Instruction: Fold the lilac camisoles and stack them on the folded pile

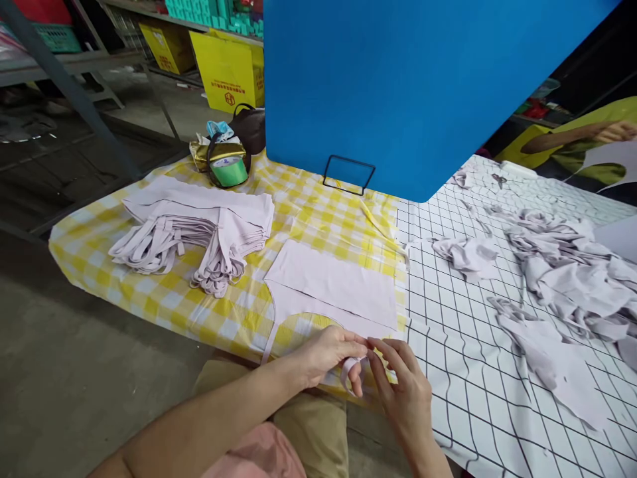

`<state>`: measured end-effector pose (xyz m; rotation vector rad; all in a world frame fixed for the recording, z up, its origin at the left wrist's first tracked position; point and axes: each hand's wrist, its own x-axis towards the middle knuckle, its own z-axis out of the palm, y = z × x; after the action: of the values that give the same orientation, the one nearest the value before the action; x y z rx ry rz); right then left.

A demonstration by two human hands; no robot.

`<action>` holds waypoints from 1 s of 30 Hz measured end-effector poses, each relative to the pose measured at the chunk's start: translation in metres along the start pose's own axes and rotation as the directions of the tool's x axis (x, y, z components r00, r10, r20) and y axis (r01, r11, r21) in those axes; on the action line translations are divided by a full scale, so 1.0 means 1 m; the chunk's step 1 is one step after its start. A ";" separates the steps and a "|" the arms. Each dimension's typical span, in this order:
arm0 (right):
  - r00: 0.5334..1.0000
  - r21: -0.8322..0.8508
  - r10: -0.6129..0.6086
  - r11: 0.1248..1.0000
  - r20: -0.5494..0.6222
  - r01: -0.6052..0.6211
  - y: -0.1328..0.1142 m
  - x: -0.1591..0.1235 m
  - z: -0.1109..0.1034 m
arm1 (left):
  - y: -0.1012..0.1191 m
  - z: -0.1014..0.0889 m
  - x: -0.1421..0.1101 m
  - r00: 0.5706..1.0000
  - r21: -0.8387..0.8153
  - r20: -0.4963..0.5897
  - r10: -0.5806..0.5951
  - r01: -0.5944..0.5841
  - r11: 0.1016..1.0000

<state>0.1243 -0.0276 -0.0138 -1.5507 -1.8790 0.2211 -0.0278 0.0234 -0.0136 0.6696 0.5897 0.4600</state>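
Observation:
A pale lilac camisole (338,279) lies flat on the yellow checked cloth in front of me, one thin strap hanging toward the near edge. My left hand (326,355) is closed on its other strap (347,373), which loops around the fingers. Fingertips of my right hand (405,388) pinch at the same strap, meeting the left fingertips. The exact spot between them is hidden. To the left is a neat stack of similar camisoles (204,206), their straps bunched toward me.
A large blue panel (378,86) stands behind, with a black wire frame (349,175) at its foot. Loose lilac pieces (562,265) lie on the white grid cloth (448,372). Green tape (229,170) sits back left. Another person's hand (617,131) holds fabric at far right.

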 end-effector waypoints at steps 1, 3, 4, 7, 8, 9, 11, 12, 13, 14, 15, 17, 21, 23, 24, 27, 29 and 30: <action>1.000 0.013 0.020 1.000 0.001 -0.020 -0.001 0.000 -0.001 | 0.000 0.000 0.000 1.000 -0.028 -0.008 0.000 0.000 1.000; 0.997 0.043 0.073 0.996 0.019 -0.074 -0.002 -0.001 -0.002 | 0.002 -0.001 0.000 0.999 -0.076 -0.037 -0.002 -0.001 0.997; 0.994 0.053 0.097 0.994 0.040 -0.099 -0.002 -0.001 -0.003 | 0.003 -0.001 0.000 0.999 -0.091 -0.053 -0.004 -0.001 0.996; 0.984 0.052 0.144 0.987 0.105 -0.150 -0.003 -0.002 0.000 | 0.006 0.001 -0.001 0.997 -0.105 -0.075 -0.014 0.006 0.994; 0.979 0.048 0.164 0.984 0.118 -0.170 -0.004 -0.003 0.002 | 0.006 0.002 -0.002 0.997 -0.104 -0.074 -0.018 0.010 0.995; 0.974 0.047 0.188 0.980 0.125 -0.195 -0.005 -0.003 0.004 | 0.007 0.003 -0.002 0.997 -0.103 -0.071 -0.020 0.013 0.995; 0.965 0.052 0.234 0.969 0.117 -0.241 -0.006 -0.004 0.008 | 0.006 0.003 -0.002 0.998 -0.102 -0.064 -0.021 0.014 0.995; 0.963 0.053 0.246 0.966 0.108 -0.253 -0.006 -0.005 0.009 | 0.006 0.003 -0.002 0.998 -0.101 -0.063 -0.021 0.014 0.995; 0.964 0.048 0.248 0.966 0.094 -0.253 -0.006 -0.005 0.010 | 0.006 0.003 -0.002 0.998 -0.099 -0.066 -0.020 0.013 0.995; 0.968 0.037 0.238 0.970 0.077 -0.241 -0.005 -0.005 0.010 | 0.005 0.002 -0.002 0.997 -0.093 -0.071 -0.019 0.012 0.996; 0.975 0.020 0.215 0.976 0.057 -0.216 -0.004 -0.006 0.010 | 0.004 0.001 -0.001 0.997 -0.082 -0.078 -0.019 0.012 0.997; 0.992 -0.036 0.125 0.992 0.019 -0.124 -0.001 -0.005 0.008 | 0.001 -0.001 -0.001 0.996 -0.042 -0.090 -0.025 0.021 0.999; 0.993 -0.162 -0.119 0.980 0.007 0.119 0.005 -0.001 0.002 | -0.002 -0.003 -0.001 0.998 0.094 -0.041 -0.047 0.050 0.994; 0.981 -0.190 -0.189 0.963 0.036 0.192 0.006 0.000 0.000 | -0.002 -0.003 -0.001 0.999 0.175 -0.045 -0.027 0.034 0.984; 0.977 -0.195 -0.206 0.958 0.045 0.211 0.006 0.000 0.000 | -0.002 -0.002 -0.002 0.998 0.211 -0.061 -0.011 0.024 0.977; 0.978 -0.178 -0.204 0.961 0.053 0.210 0.005 -0.003 0.003 | 0.000 0.000 -0.002 0.994 0.254 -0.106 0.014 0.013 0.967; 0.981 -0.155 -0.181 0.970 0.066 0.189 0.005 -0.006 0.005 | 0.001 0.001 -0.002 0.994 0.247 -0.111 0.011 0.017 0.969; 0.981 -0.149 -0.177 0.971 0.074 0.187 0.004 -0.007 0.006 | 0.002 0.002 -0.002 0.993 0.243 -0.114 0.009 0.019 0.970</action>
<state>0.1245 -0.0315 -0.0238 -1.4738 -2.1152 0.0396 -0.0286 0.0230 -0.0105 0.8798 0.7640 0.4262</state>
